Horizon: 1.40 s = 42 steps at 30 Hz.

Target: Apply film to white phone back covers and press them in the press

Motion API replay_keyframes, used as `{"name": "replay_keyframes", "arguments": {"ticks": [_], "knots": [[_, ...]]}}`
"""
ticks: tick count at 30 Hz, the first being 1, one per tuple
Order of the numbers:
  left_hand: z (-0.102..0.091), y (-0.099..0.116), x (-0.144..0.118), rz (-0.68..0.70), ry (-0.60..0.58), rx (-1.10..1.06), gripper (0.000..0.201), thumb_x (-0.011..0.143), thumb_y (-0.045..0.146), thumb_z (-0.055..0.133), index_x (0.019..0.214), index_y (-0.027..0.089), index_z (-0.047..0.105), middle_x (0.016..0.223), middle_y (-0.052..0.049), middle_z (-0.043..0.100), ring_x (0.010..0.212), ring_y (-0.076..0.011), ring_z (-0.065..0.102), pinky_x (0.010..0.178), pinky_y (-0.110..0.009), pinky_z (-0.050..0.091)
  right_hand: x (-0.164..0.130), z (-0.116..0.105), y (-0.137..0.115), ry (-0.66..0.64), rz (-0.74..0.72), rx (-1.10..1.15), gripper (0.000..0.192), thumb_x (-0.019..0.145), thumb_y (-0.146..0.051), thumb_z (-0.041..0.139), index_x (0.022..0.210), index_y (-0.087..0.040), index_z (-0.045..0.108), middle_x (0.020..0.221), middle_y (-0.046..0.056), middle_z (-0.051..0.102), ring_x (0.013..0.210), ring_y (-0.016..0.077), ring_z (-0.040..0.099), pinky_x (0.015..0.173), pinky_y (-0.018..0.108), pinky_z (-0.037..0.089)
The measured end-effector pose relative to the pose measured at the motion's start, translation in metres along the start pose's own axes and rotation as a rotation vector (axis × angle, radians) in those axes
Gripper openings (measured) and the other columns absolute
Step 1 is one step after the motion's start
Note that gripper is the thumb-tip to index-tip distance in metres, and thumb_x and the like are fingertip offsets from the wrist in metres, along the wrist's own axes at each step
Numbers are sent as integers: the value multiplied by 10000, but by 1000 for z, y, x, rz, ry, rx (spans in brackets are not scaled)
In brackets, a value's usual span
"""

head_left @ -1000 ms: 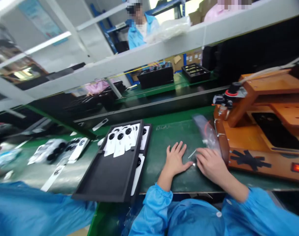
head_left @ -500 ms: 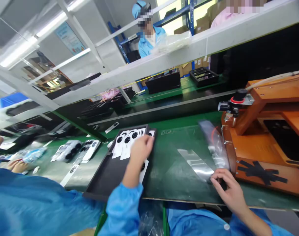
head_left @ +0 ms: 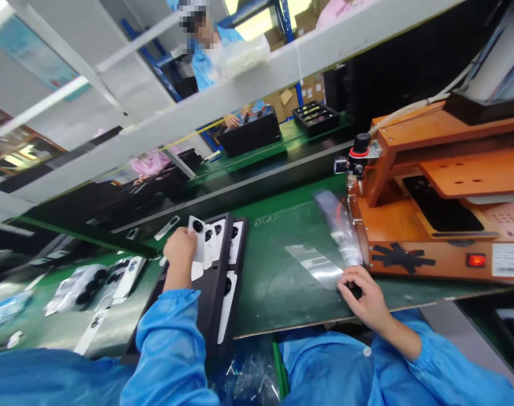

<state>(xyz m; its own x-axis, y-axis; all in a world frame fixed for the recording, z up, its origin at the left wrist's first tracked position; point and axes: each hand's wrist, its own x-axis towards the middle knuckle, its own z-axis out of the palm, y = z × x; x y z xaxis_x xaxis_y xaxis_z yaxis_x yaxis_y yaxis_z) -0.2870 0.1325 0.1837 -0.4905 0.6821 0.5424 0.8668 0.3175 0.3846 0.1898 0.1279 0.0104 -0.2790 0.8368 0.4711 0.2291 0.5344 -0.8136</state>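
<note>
My left hand reaches into a black tray and closes on a white phone back cover with a round black camera ring, the nearest of a few leaning there. Another white cover lies along the tray's right slot. My right hand rests on the green mat near the front edge, its fingertips pinching the near end of a clear film strip that lies flat on the mat. Both my sleeves are blue.
An orange press fixture with a red lit switch stands at right, a crumpled clear bag against its left side. More white covers lie on the belt at left. A person in blue works beyond the grey shelf rail.
My left hand left the mat, moved left to the tray and took hold of a white cover. My right hand pulled the clear film strip out flat and stayed on its near end.
</note>
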Motion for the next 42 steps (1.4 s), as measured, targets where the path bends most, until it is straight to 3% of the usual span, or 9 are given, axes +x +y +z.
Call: {"name": "replay_keyframes", "arguments": {"ticks": [4,7,9,12,16,19,23,32,42], "knots": [[6,37,-82,-92,-158,-134,494,913,424,640,1376,268,565,645,53,607,605,-174,612,595,-325,545,7,-1,-20,13,26,29,65,909,-272,647,868,-224,662,908,60,616,816,193,604,701,329,508],[36,83,-184,-122,-377,-366,501,942,454,551,1394,240,570,616,53,598,508,-123,555,494,-230,462,26,9,-37,-33,147,99,148,934,-292,610,814,-216,650,881,53,618,799,182,592,691,317,488],[58,111,-243,-180,-417,-406,435,965,445,497,1286,194,648,577,51,548,484,-109,518,480,-215,409,44,20,-42,-110,240,152,177,928,-291,606,778,-205,643,867,43,623,795,172,593,685,303,476],[80,136,-291,-224,-419,-346,409,959,407,513,1273,189,658,588,43,524,506,-117,505,541,-234,390,69,38,-34,-195,319,164,175,885,-267,640,730,-187,651,892,36,639,816,157,598,721,289,471],[74,130,-296,-129,-405,-132,648,922,465,602,1484,171,469,744,-24,639,674,-206,605,630,-299,430,87,53,-18,-175,329,87,149,859,-233,654,725,-175,684,895,32,628,881,157,599,827,304,468],[54,110,-295,157,-456,-135,717,871,535,665,1483,217,469,1096,-129,699,1004,-306,649,854,-401,499,92,54,-12,-178,325,40,152,874,-247,651,753,-173,705,910,29,620,870,153,591,837,312,459],[44,95,-309,491,-657,-221,705,826,564,712,1457,329,501,1529,-109,518,1418,-395,431,1108,-549,356,91,53,-11,-267,330,-45,116,872,-232,674,785,-182,733,948,36,638,930,177,590,889,343,430],[61,104,-330,374,-597,-184,697,815,584,727,1444,359,531,1534,-71,524,1452,-396,395,1138,-573,288,74,59,-30,-485,322,-248,110,888,-212,661,804,-195,730,1058,25,657,1053,206,535,943,381,292],[61,103,-329,393,-565,-189,669,830,598,708,1426,338,550,1526,-63,534,1448,-375,398,1134,-548,281,71,68,-30,-520,275,-326,111,870,-193,656,775,-196,715,1040,29,647,1033,211,514,909,372,266]]}}
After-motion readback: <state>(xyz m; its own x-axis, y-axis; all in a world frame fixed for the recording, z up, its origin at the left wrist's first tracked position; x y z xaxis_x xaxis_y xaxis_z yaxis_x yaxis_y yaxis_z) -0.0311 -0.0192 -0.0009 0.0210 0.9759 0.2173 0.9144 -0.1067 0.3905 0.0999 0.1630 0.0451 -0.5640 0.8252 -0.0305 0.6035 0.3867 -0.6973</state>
